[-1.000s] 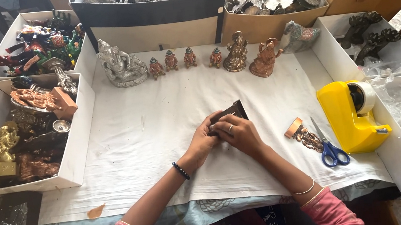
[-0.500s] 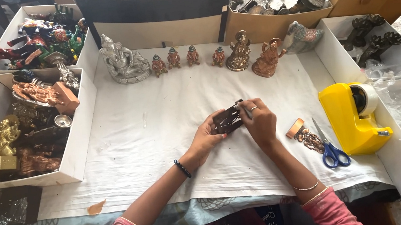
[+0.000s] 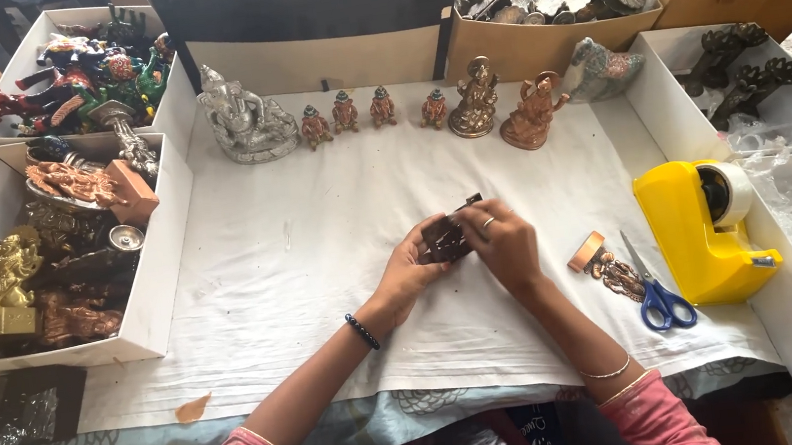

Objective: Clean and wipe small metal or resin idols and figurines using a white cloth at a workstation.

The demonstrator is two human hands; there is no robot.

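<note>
Both of my hands hold one small dark brown flat piece (image 3: pixel 443 235) just above the white cloth (image 3: pixel 301 263) at the middle of the table. My left hand (image 3: pixel 408 269) grips it from the left and below. My right hand (image 3: pixel 502 240), with a ring on one finger, covers its right side and top edge. Much of the piece is hidden by my fingers.
A row of small metal figurines (image 3: pixel 381 107) stands along the far edge. White boxes of statues (image 3: pixel 42 253) lie at the left. A yellow tape dispenser (image 3: pixel 705 229), blue-handled scissors (image 3: pixel 661 294) and a small copper figure (image 3: pixel 610 268) lie at the right.
My hands have lifted the dark piece a little off the cloth and turned it between the fingers. The view has shifted slightly.
</note>
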